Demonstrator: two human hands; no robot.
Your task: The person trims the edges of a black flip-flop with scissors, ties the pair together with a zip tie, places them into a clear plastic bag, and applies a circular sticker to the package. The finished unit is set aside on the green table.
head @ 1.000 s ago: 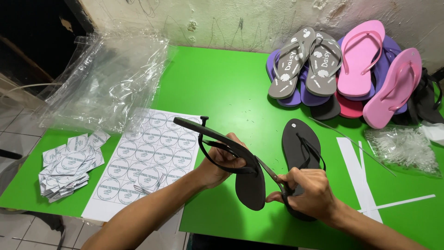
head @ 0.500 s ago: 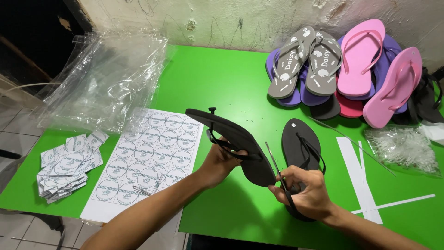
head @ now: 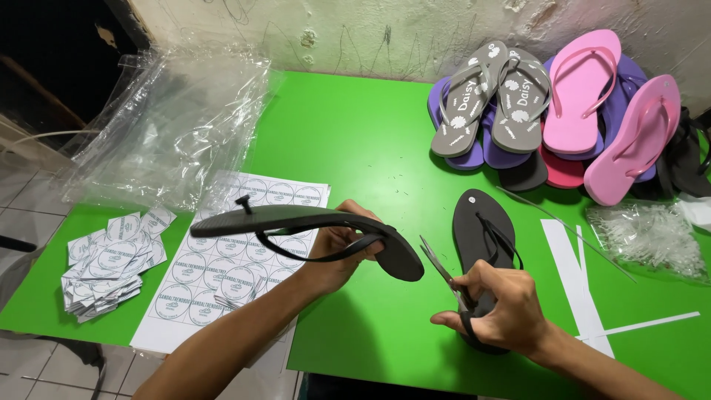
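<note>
Black flip-flop [head: 311, 222] clamped in left hand [head: 337, 252] fingers; right hand [head: 496, 307] fingers grip scissors [head: 444, 274].

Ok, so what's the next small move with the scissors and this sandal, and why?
Probably bring the scissors in the right hand up to the strap of the black sandal. The left hand holds it sole-up off the table, and the open blades point at its heel end, apart from it.

black sandals [head: 692, 159] cut off at right edge, scissor handles [head: 465, 305] hidden by fingers
</note>
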